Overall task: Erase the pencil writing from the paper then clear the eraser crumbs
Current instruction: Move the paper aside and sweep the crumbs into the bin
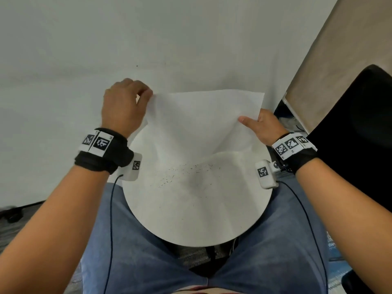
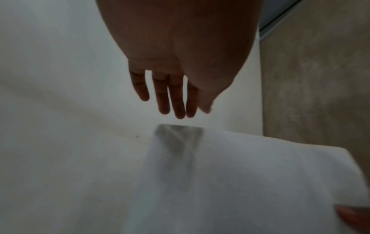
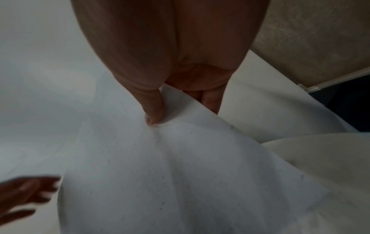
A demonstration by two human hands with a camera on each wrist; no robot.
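The white sheet of paper (image 1: 197,124) is lifted and tilted over the far side of the small round white table (image 1: 191,219). My right hand (image 1: 261,126) pinches its right edge, thumb (image 3: 154,110) on top and fingers underneath. My left hand (image 1: 127,102) is at the sheet's upper left corner; in the left wrist view its fingers (image 2: 172,98) hang straight just above the paper (image 2: 240,182) without touching it. Dark eraser crumbs (image 1: 186,172) lie scattered on the table below the sheet. No eraser is in view.
A black chair (image 1: 360,145) stands close on the right. A white wall (image 1: 84,49) lies behind the table, with a beige panel (image 1: 339,60) at the far right. My legs in blue jeans (image 1: 148,262) are under the table's near edge.
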